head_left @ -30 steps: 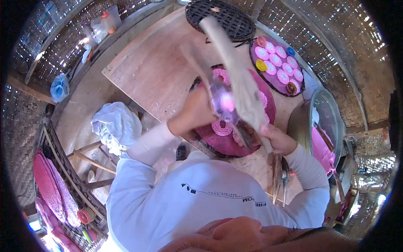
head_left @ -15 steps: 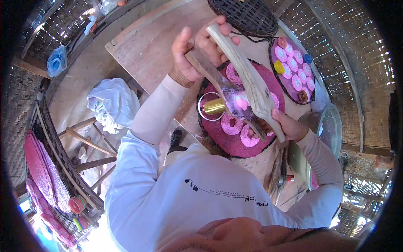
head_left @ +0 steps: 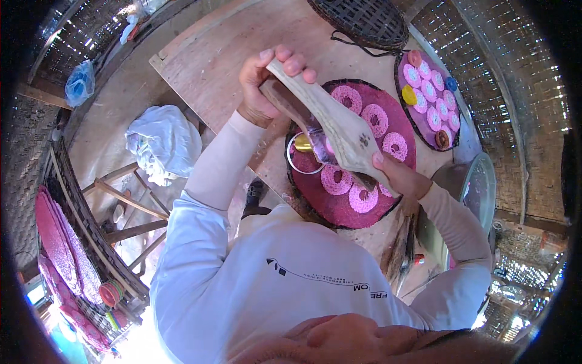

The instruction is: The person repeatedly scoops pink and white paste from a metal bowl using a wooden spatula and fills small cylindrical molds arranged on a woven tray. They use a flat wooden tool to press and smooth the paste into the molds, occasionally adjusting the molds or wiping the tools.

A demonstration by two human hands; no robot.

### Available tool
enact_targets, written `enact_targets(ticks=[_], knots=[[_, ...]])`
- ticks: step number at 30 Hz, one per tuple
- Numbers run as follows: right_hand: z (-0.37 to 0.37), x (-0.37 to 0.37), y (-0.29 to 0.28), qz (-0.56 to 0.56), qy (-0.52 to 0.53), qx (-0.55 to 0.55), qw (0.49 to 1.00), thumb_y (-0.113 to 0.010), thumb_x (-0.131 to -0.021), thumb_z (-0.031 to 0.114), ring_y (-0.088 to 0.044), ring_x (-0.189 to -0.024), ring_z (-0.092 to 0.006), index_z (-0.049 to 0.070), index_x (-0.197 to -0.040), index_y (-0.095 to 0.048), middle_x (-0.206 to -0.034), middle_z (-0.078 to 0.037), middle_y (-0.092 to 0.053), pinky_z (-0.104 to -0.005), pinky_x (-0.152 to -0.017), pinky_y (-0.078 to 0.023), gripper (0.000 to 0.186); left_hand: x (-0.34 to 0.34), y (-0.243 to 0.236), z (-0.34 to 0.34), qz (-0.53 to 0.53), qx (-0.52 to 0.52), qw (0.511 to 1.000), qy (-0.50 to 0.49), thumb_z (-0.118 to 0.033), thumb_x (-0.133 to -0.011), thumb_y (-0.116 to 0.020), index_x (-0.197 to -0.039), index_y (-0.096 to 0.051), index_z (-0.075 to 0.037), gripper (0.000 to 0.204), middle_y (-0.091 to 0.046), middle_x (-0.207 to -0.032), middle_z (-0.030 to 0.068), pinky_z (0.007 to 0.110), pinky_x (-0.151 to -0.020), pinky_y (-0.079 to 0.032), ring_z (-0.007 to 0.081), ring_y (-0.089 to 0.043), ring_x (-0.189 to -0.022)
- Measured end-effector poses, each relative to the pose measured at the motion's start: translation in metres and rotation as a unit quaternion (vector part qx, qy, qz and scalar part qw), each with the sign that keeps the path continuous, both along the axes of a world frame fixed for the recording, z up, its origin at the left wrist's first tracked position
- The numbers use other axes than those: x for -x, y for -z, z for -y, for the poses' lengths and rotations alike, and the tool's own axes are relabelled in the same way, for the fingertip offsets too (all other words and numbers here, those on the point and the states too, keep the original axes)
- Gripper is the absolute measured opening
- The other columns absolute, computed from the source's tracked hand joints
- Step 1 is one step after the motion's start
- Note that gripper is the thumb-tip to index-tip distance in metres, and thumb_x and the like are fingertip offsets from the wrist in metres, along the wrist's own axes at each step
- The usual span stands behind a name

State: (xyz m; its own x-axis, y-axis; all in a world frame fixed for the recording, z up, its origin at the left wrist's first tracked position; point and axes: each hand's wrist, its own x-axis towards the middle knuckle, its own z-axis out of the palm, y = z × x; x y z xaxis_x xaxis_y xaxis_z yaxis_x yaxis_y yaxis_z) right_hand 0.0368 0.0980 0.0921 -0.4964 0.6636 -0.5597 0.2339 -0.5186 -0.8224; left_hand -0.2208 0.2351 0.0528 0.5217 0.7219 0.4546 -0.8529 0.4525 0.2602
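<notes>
My left hand [head_left: 257, 79] is closed around the upper ends of a wooden hand press, fingers wrapped over the pale top board [head_left: 333, 118] and a darker lower board [head_left: 284, 100]. My right hand [head_left: 405, 177] grips the press's other end. Clear plastic [head_left: 315, 134] shows between the boards, with only a sliver of pink visible there. The press hangs above a round magenta tray [head_left: 327, 213] carrying several pink lacy rings [head_left: 374, 120]. Below the press, near the tray's left edge, are a white hoop [head_left: 295, 165] and a gold cylinder [head_left: 302, 143], partly covered.
A wooden table [head_left: 212, 67] bears the tray. A smaller tray [head_left: 424, 130] of pink rounds and a dark woven basket [head_left: 364, 24] lie farther back. At right stands a translucent tub [head_left: 482, 182]. A white cloth bundle [head_left: 163, 142] sits to the left.
The two boards have come closer together, and the pink lump between them is now mostly hidden. My left fingers have curled over both board ends. The press has shifted slightly left.
</notes>
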Motion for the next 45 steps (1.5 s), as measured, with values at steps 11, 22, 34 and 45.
enact_targets(ticks=[11, 22, 34, 45], knots=[[0.007, 0.015, -0.028, 0.047, 0.041, 0.051, 0.997, -0.039, -0.091, 0.050, -0.055, -0.069, -0.0089, 0.001, -0.112, -0.056, -0.086, -0.003, -0.061, -0.0221, -0.059, -0.043, 0.056, -0.006, 0.013, 0.027, -0.043, 0.155, 0.984, -0.081, -0.034, -0.085, -0.051, -0.077, -0.051, -0.017, 0.018, -0.051, -0.074, -0.0034, 0.037, -0.076, -0.041, 0.0208, -0.050, -0.078], [-0.008, 0.007, -0.022, 0.241, 0.007, -0.141, 0.960, -0.050, -0.086, 0.052, -0.051, -0.059, -0.0077, -0.002, -0.087, -0.065, -0.066, -0.002, -0.059, -0.0231, -0.053, -0.041, 0.057, -0.006, 0.025, 0.002, 0.022, 0.067, 0.995, -0.072, -0.034, -0.084, -0.052, -0.075, -0.049, -0.020, 0.017, -0.051, -0.070, -0.0051, 0.037, -0.074, -0.039, 0.0204, -0.052, -0.075], [-0.001, 0.017, -0.027, 0.222, -0.006, -0.030, 0.975, -0.047, -0.087, 0.053, -0.051, -0.051, -0.0099, -0.001, -0.077, -0.065, -0.058, -0.002, -0.056, -0.0262, -0.047, -0.041, 0.058, -0.001, 0.022, 0.030, -0.058, 0.183, 0.973, -0.126, -0.037, -0.086, -0.050, -0.075, -0.045, -0.019, 0.021, -0.046, -0.067, -0.0059, 0.035, -0.074, -0.038, 0.0176, -0.049, -0.073], [0.019, -0.004, -0.035, 0.114, 0.097, -0.362, 0.920, -0.043, -0.092, 0.041, -0.055, -0.071, -0.0099, 0.000, -0.107, -0.060, -0.085, -0.007, -0.063, -0.0262, -0.066, -0.045, 0.047, -0.004, -0.029, 0.027, -0.260, -0.235, 0.934, -0.069, -0.055, -0.074, -0.061, -0.121, -0.051, -0.005, 0.070, -0.057, -0.112, 0.0134, 0.041, -0.097, -0.035, 0.0277, -0.050, -0.110]])
